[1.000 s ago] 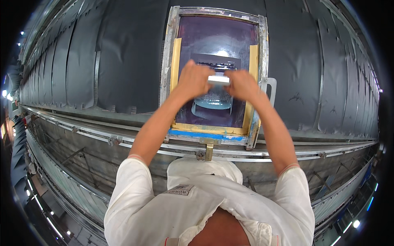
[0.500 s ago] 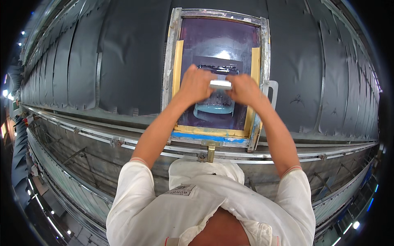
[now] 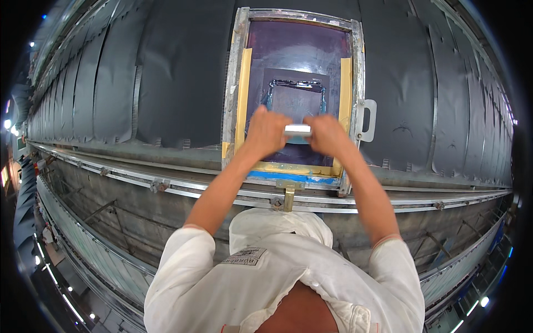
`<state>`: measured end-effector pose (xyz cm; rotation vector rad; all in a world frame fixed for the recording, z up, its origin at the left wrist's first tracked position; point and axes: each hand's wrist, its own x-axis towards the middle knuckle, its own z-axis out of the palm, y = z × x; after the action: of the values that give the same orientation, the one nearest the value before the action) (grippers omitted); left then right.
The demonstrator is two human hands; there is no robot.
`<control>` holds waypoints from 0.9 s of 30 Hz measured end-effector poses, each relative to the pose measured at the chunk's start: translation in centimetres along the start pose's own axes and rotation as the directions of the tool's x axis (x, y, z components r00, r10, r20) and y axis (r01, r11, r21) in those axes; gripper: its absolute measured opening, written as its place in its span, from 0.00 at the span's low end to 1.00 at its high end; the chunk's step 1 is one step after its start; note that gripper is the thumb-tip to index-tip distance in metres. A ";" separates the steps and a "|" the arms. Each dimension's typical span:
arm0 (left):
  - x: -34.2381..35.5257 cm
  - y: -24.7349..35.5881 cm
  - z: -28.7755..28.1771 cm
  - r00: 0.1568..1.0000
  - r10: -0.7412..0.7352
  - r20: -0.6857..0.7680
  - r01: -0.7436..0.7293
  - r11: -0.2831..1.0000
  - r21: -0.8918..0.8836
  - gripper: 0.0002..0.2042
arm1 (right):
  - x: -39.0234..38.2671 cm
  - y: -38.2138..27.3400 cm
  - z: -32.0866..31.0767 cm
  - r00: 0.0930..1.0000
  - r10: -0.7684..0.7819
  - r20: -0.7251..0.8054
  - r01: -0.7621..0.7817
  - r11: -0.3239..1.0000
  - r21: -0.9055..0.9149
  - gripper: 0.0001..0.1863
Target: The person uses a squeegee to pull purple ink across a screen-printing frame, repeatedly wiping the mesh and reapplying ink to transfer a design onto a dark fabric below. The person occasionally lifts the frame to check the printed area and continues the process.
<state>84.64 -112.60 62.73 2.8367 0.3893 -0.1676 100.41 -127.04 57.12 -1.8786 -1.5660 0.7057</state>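
Both fists grip a squeegee (image 3: 298, 130), its pale handle showing between them. My left hand (image 3: 268, 132) is closed round the left part and my right hand (image 3: 327, 134) round the right part. Below them lies a screen printing frame (image 3: 358, 72) with a dark purple mesh (image 3: 300, 41) inside worn metal sides. Glossy dark ink (image 3: 298, 85) forms a line across the far side of a greyish rectangle, with streaks running down both its edges. The blade's lower edge is largely hidden by my hands.
Yellow tape (image 3: 244, 94) lines the mesh, with blue tape (image 3: 322, 180) along the near side. A grey handle (image 3: 367, 120) juts from the frame's right. Dark sheets (image 3: 177, 72) cover the long table. A metal rail (image 3: 388, 205) and a brass-coloured bracket (image 3: 288, 198) run between table and me.
Both hands have drawn the squeegee nearer to my body, across the mesh. More of the greyish rectangle and the far ink line is uncovered behind it.
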 end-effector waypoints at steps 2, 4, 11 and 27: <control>-2.4 1.0 0.4 1.000 -0.003 -0.026 0.002 0.999 -0.036 0.09 | -2.0 -1.5 -0.1 0.997 0.042 0.061 -0.049 0.991 0.125 0.20; -1.5 0.3 -0.1 0.998 0.025 -0.054 -0.027 0.999 -0.043 0.09 | -2.7 -1.4 -2.2 0.990 0.136 0.042 -0.142 0.914 0.380 0.27; 8.9 -4.5 -3.6 0.995 0.036 -0.092 -0.029 0.996 0.079 0.07 | -1.8 11.6 -2.3 0.483 0.703 -0.522 -0.526 0.709 0.469 0.16; -4.7 4.6 0.6 0.940 0.037 -0.341 -0.007 0.996 0.088 0.22 | -4.1 12.8 -2.8 0.486 0.712 -0.507 -0.225 0.663 0.714 0.13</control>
<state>81.34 -118.21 64.06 2.9538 0.4294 0.3275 110.38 -133.12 49.86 -1.7684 -0.1690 0.4092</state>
